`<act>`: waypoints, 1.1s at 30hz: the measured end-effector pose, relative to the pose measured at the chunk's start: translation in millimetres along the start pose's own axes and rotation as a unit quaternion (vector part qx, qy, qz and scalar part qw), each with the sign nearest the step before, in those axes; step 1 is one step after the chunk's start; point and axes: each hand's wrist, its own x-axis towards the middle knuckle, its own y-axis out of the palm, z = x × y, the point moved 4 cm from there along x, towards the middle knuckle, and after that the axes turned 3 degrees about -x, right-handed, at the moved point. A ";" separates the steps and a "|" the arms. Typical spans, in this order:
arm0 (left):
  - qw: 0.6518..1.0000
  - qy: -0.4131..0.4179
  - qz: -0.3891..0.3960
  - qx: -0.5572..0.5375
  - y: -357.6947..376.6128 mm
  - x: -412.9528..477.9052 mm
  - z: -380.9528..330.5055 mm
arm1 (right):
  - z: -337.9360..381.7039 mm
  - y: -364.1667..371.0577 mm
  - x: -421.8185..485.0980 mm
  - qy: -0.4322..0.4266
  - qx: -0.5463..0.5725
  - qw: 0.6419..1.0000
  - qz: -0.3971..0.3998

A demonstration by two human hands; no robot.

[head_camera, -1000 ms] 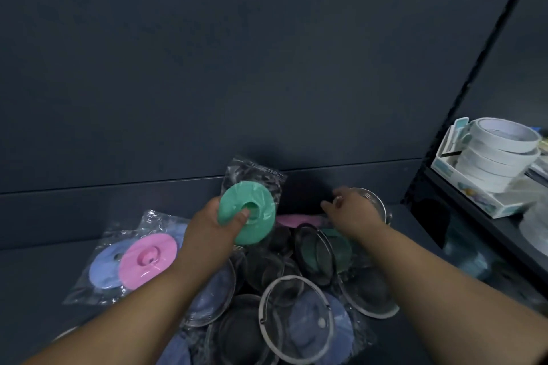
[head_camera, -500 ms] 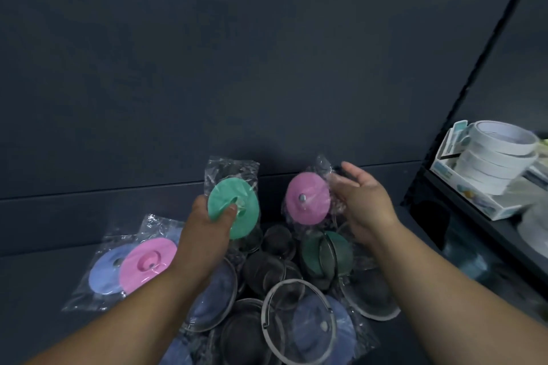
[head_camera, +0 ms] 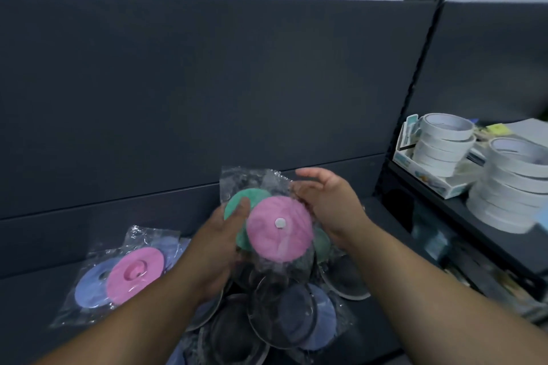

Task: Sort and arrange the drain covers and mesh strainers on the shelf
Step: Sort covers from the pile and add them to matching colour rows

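My left hand (head_camera: 218, 241) grips a green drain cover (head_camera: 241, 203) in a clear bag, thumb on its face. A pink drain cover (head_camera: 280, 228), also bagged, lies over the green one, and my right hand (head_camera: 329, 204) touches its right edge with fingers spread. Both covers are held above a pile of mesh strainers (head_camera: 278, 314) with metal rims on the dark shelf (head_camera: 35, 299). To the left lie a bagged pink cover (head_camera: 135, 274) and a blue cover (head_camera: 90, 287), flat on the shelf.
A dark back panel (head_camera: 207, 92) rises behind the shelf. On the neighbouring shelf to the right stand stacks of white tape rolls (head_camera: 441, 142) in a small box and a taller stack (head_camera: 513, 184).
My right hand lifted a pink cover out of the pile and brought it left onto the green one. My left hand shifted right with the green cover. The camera tilted up.
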 end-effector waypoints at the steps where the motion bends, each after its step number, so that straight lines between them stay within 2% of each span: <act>1: 1.000 0.007 0.005 0.027 0.4 -0.8 3.6 | -2.9 0.3 -1.1 -0.001 0.002 1.000 0.006; 4: 0.997 0.028 -0.028 0.064 -4.9 1.9 14.2 | -15.7 -13.7 2.6 -0.012 -0.063 0.998 -0.020; 5: 0.996 0.039 -0.052 0.065 -8.6 3.4 16.3 | -21.9 -25.3 5.7 -0.024 -0.131 0.990 -0.056; 7: 0.991 0.055 -0.096 0.071 -15.5 6.4 20.2 | -34.9 -50.7 7.9 -0.022 -0.301 0.946 -0.120; 11: 0.983 0.065 -0.123 0.118 -27.3 11.5 32.0 | -73.5 -75.1 4.2 0.080 -0.450 0.887 -0.060; 14: 0.976 0.062 -0.151 0.145 -33.8 11.1 38.6 | -90.7 -71.9 9.1 0.089 -0.492 0.866 -0.024; 18: 0.970 0.063 -0.174 0.155 -39.6 10.0 42.6 | -96.0 -67.7 17.8 0.083 -0.495 0.865 -0.010; 20: 0.970 0.069 -0.176 0.153 -40.1 9.2 43.1 | -94.1 -69.9 18.7 0.067 -0.471 0.879 -0.039; 24: 0.971 0.080 -0.189 0.123 -36.2 7.0 39.7 | -80.7 -76.7 18.8 0.013 -0.338 0.932 -0.134; 28: 0.973 0.086 -0.198 0.081 -28.6 7.7 32.3 | -42.5 -75.2 11.8 -0.106 -0.214 0.949 -0.205; 31: 0.974 0.098 -0.200 0.051 -22.0 6.5 28.4 | -18.1 -55.7 0.6 -0.190 -0.159 0.953 -0.175; 33: 0.976 0.093 -0.199 0.003 -16.5 2.8 26.8 | -17.6 -34.5 -6.9 -0.221 -0.154 0.959 -0.091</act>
